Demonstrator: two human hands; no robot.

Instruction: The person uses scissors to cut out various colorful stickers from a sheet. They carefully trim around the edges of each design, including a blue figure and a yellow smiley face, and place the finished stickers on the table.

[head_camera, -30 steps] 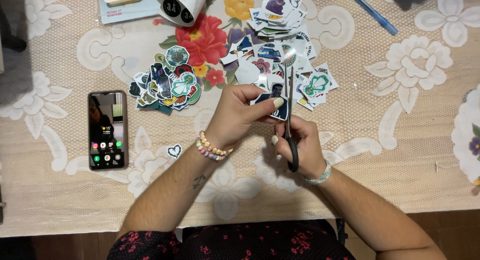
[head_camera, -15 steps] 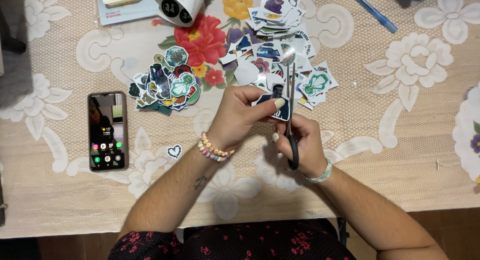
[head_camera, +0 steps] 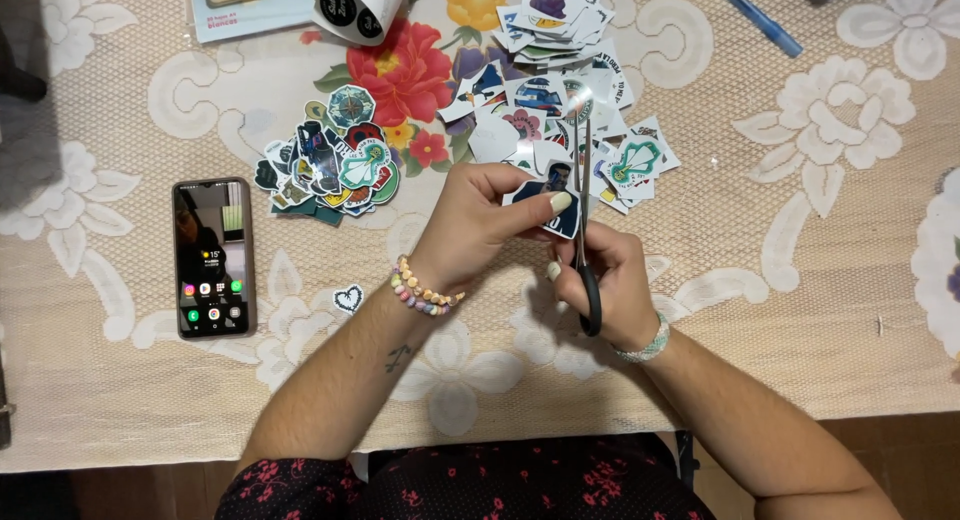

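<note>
Dark blue printed paper sticker (head_camera: 556, 202): pinched between thumb and fingers of left hand (head_camera: 478, 225), above lace floral tablecloth (head_camera: 820, 280). Black-handled steel scissors (head_camera: 585, 220): gripped in right hand (head_camera: 607, 280), blades nearly closed beside sticker's edge. Cut-out pile (head_camera: 330, 165) lies left; black smartphone (head_camera: 212, 257) farther left.

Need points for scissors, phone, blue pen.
scissors (head_camera: 584, 170), head view, on the metal blades.
phone (head_camera: 212, 257), head view, middle of the lit screen.
blue pen (head_camera: 755, 18), head view, mid-barrel.
</note>
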